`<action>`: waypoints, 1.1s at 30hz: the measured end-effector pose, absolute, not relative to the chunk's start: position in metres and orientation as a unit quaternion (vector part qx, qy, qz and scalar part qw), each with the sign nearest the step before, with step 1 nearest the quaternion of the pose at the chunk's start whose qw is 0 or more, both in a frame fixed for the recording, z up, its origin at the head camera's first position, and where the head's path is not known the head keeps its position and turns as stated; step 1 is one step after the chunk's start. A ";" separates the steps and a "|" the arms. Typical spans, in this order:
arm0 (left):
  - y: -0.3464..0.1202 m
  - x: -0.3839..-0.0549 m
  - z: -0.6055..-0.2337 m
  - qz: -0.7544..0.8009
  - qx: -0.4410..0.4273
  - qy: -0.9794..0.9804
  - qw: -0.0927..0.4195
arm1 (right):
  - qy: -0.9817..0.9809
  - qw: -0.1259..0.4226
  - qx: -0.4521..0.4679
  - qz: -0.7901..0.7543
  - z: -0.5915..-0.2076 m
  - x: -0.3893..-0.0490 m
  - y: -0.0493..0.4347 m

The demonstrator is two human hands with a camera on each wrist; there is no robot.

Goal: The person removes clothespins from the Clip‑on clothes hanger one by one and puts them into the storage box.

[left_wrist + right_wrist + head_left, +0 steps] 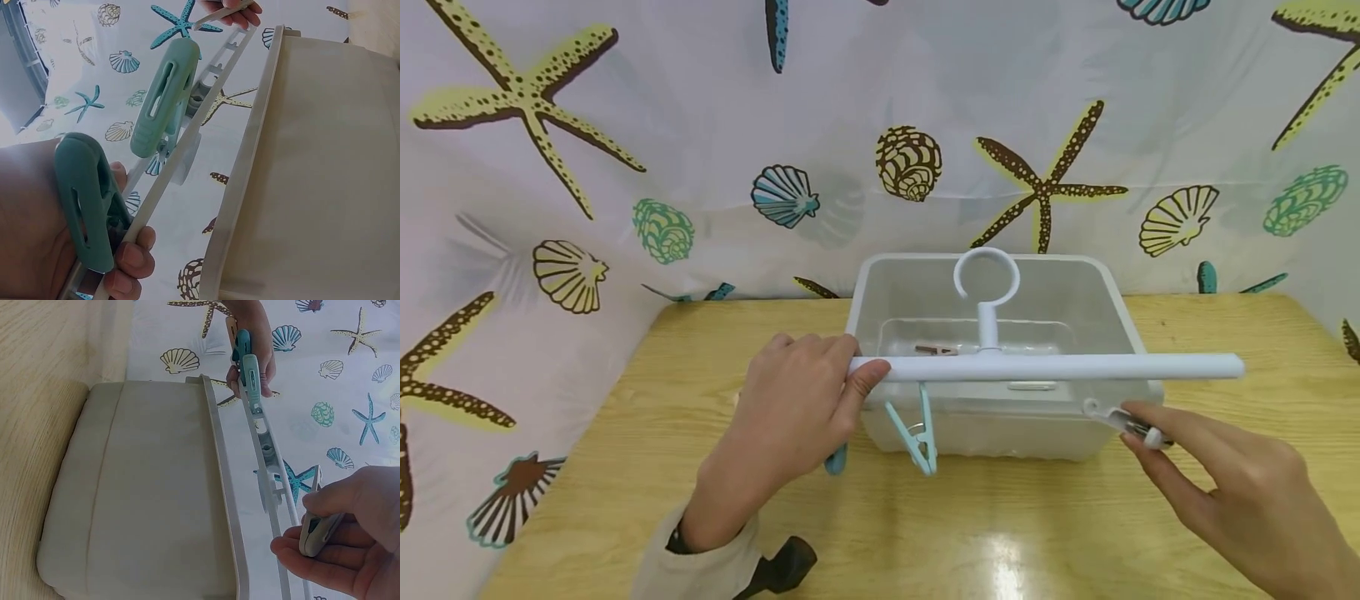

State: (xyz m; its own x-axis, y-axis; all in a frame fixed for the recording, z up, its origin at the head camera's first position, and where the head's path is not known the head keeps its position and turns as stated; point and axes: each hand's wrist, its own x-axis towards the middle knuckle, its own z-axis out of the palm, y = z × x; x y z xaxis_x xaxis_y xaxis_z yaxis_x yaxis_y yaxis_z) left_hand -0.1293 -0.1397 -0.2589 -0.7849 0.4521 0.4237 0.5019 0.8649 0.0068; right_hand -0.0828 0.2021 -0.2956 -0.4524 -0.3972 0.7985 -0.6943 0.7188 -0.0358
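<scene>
A white hanger bar point(1075, 367) with a round hook point(1017, 279) is held level above the front of a plastic bin. My left hand point(797, 400) grips its left end, thumb along the bar. A light green clothespin point(925, 433) hangs from the bar just right of that hand. A darker teal clothespin point(87, 200) is on the bar by the left hand, with part of a peach-coloured one point(231, 328) beyond it in the right wrist view. Below the bar's right end, my right hand point(1240, 475) pinches a grey-white clothespin point(317, 532), apart from the bar.
The translucent bin point(985, 429) stands on a wooden table point(700, 358) near the back. Inside lie a brownish clothespin point(934, 350) and a pale object point(1032, 386), partly hidden by the bar. A shell-print cloth point(850, 100) hangs behind and at the sides.
</scene>
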 end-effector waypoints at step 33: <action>-0.143 -0.129 -0.254 -0.085 -0.239 -0.943 0.214 | -0.839 0.406 0.308 0.192 -0.293 -0.081 0.209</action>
State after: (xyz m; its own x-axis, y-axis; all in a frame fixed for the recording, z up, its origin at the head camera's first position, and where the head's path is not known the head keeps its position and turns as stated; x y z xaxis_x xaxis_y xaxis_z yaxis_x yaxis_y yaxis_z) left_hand -0.1294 -0.1434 -0.2542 -0.7946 0.4145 0.4437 0.4870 0.8715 0.0580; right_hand -0.0808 0.2089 -0.2932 -0.4808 -0.3600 0.7995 -0.6721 0.7369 -0.0724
